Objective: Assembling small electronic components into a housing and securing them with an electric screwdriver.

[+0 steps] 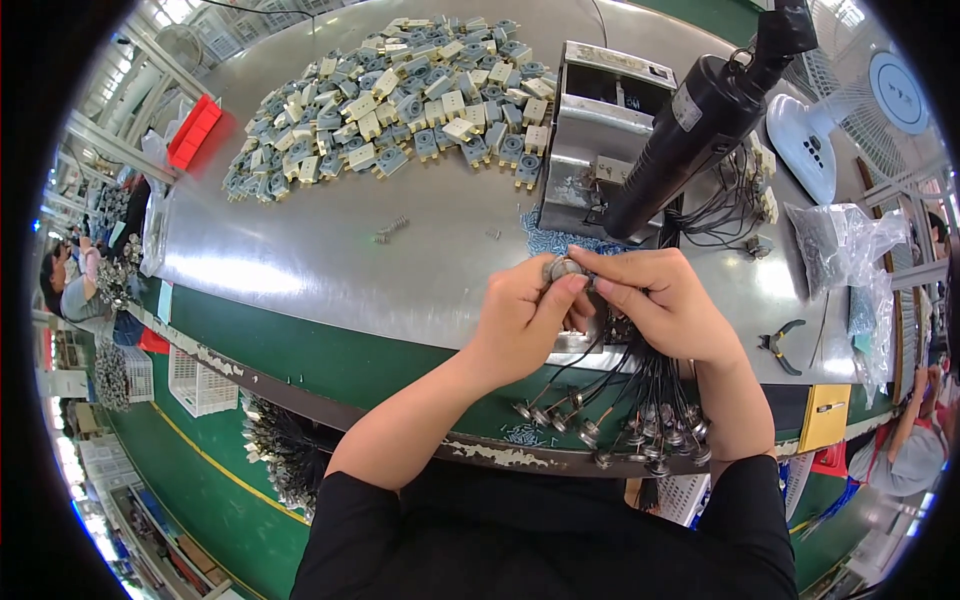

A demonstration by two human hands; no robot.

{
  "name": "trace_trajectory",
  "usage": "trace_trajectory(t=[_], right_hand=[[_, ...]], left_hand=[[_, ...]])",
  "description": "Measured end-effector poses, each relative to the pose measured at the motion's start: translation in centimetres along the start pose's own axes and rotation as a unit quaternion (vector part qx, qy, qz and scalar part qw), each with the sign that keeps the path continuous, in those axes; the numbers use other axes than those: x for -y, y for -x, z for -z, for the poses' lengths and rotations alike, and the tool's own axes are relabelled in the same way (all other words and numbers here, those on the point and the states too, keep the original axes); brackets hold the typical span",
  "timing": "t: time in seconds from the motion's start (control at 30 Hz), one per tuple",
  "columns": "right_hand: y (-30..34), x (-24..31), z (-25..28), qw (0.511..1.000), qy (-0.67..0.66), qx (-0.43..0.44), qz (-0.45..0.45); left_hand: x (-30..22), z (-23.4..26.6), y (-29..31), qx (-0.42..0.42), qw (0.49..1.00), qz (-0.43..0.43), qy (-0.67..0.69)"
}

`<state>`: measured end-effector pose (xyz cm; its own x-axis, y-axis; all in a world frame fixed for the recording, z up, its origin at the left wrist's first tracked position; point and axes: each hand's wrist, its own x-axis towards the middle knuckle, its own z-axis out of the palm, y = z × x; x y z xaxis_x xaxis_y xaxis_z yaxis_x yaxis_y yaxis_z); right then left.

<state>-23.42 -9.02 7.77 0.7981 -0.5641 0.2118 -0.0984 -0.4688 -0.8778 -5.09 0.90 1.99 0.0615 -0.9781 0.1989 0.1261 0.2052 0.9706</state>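
Observation:
A small round metal part (567,268) is pinched between the fingertips of both hands, just above the front of the steel tabletop. My left hand (522,312) closes on it from the left, thumb on top. From the right, my right hand (655,298) grips its edge with thumb and forefinger. Fingers cover much of the part, so its exact kind is unclear. Below the hands, a bundle of black cables (632,372) with similar round metal ends (655,432) lies over the green table edge. Small blue screws (548,238) are piled just beyond my fingers.
A heap of grey and cream switch-like blocks (400,105) covers the far left. A black cylindrical power tool (680,140) leans by a metal box (600,135). Pliers (782,347), a yellow pad (825,418), plastic bags (850,250) and a fan (810,145) are at right; springs (391,230) at left.

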Motion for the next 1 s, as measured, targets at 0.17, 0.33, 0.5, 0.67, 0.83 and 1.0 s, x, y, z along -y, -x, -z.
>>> trace_trajectory(t=[0.17,0.33,0.5,0.67,0.83,1.0], right_hand=[[0.1,0.4,0.7,0.999,-0.044,0.020,-0.021],[-0.2,1.0,1.6,0.995,-0.055,0.057,-0.066],[-0.9,1.2,2.0,0.995,-0.016,0.065,-0.076],[0.7,-0.2,4.2,0.959,0.262,0.085,-0.074],[0.8,-1.6,3.1,0.941,0.331,0.056,-0.042],[1.0,-2.0,2.8,0.926,0.371,0.072,-0.004]], left_hand=[[-1.0,1.1,0.2,0.037,0.995,0.082,0.040],[-1.2,1.8,-0.1,0.097,0.981,0.125,0.111],[-3.0,3.5,0.2,0.123,0.991,0.047,-0.031],[-6.4,9.8,-0.5,0.072,0.937,-0.075,-0.333],[-4.0,21.8,-1.7,-0.278,0.764,-0.038,-0.581],[-2.0,27.7,-1.6,-0.264,0.567,0.052,-0.778]])
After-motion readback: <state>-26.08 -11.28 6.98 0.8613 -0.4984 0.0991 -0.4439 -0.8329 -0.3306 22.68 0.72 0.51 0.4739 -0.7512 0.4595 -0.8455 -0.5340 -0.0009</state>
